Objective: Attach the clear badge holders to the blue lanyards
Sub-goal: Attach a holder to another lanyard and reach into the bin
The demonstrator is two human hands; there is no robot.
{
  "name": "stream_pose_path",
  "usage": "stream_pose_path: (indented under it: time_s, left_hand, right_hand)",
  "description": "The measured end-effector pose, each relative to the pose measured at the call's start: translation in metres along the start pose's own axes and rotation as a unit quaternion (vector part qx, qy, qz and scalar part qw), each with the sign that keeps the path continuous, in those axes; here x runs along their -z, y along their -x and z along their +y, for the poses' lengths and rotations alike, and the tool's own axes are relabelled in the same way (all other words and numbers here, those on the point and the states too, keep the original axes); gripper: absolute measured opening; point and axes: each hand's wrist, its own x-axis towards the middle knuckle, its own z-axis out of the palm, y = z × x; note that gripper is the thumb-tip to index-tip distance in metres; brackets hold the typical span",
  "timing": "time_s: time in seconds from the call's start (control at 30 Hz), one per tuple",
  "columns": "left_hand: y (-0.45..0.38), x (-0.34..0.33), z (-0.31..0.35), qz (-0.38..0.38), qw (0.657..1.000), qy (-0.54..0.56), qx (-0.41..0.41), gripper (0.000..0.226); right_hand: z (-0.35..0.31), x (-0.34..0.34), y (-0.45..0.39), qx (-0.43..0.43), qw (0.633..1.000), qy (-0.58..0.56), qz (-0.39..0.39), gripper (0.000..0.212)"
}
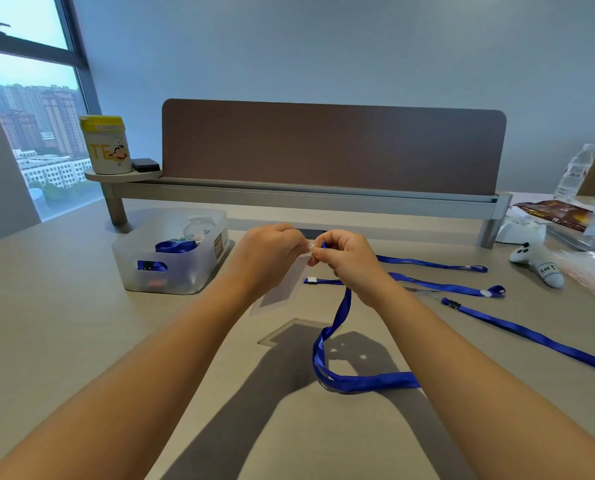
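Two hands are meeting in the air, just above the worktop (81, 341). The left hand (268, 258) is pinching the top of a clear badge holder (282, 291), with its fingers closed on it. The holder is hanging down at a tilt, off the worktop. The right hand (348, 259) is closed tight on the end of a blue lanyard (341, 313). That lanyard is drooping down from the hand and curling on the worktop near the person.

The two hands are touching at the fingertips, right where the lanyard's end is meeting the top of the holder. The clip there is too small and too hidden to see (the fingers are covering it), so it is hard to tell if it is hooked on yet.

More lanyards (462, 289) are lying flat off to the right, well apart from the hands. A clear bin (171, 251) with more blue straps is sitting to the left. A second holder (289, 332) seems to be lying flat below the hands.

What could go wrong? The clip might be missing the little hole in the holder, because the hole is small and the fingers are blocking the view. The holder is smooth, so it could be slipping out of the pinch and dropping. If the right hand is pulling too hard, the thin plastic by the hole could be tearing. The loose strap could also be twisting, so the badge would be hanging backwards.
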Motion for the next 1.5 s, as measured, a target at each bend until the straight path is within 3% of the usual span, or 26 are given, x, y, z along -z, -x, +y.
stream_pose_path:
  time_s: [0.2,0.37,0.47,0.53,0.7,0.87,0.93,1.1,1.2,1.33,1.43,1.5]
  left_hand:
    - [-0.002,0.001,0.001,0.034,0.999,-0.005,-0.014,0.007]
    - [-0.001,0.001,0.003,0.042,0.997,-0.047,-0.032,0.024]
    - [0.000,-0.002,0.003,0.054,0.997,-0.047,-0.011,0.019]
    - [0.000,-0.002,0.008,0.062,0.997,0.016,0.049,0.007]
    - [-0.005,-0.004,0.013,0.061,0.939,0.209,0.268,0.025]
    - [-0.007,0.004,0.005,0.035,0.871,0.360,0.333,0.023]
    - [-0.005,0.007,0.005,0.021,0.867,0.375,0.329,0.024]
    - [0.004,0.006,0.007,-0.016,0.901,0.298,0.314,0.041]
    - [0.011,0.004,0.004,-0.011,0.919,0.231,0.318,0.031]
    - [0.020,0.004,-0.007,0.056,0.944,0.139,0.294,0.024]
    - [0.023,0.008,-0.011,0.084,0.979,0.011,0.186,0.015]
    - [0.022,0.008,-0.013,0.110,0.983,-0.046,0.140,0.013]
  right_hand:
    - [-0.002,-0.003,-0.001,-0.004,1.000,0.011,0.006,0.008]
    - [-0.006,-0.007,-0.002,-0.018,1.000,-0.017,0.016,0.010]
    - [-0.008,-0.010,-0.004,-0.026,0.999,-0.029,0.032,0.017]
    - [-0.010,-0.012,-0.005,-0.026,0.998,-0.030,0.039,0.013]
    - [-0.009,-0.017,-0.006,-0.004,0.999,-0.022,0.046,0.011]
    - [-0.008,-0.015,-0.008,-0.008,0.998,-0.043,0.048,0.018]
    - [-0.009,-0.013,-0.011,-0.036,0.996,-0.082,0.031,0.026]
    - [-0.019,-0.006,-0.015,-0.097,0.980,-0.173,-0.003,0.030]
    - [-0.022,-0.005,-0.017,-0.119,0.974,-0.192,-0.017,0.027]
    - [-0.022,-0.009,-0.021,-0.108,0.992,-0.065,-0.020,0.022]
    - [-0.019,-0.014,-0.025,-0.061,0.997,0.055,-0.010,0.021]
    - [-0.013,-0.020,-0.030,-0.015,0.988,0.155,-0.008,0.026]
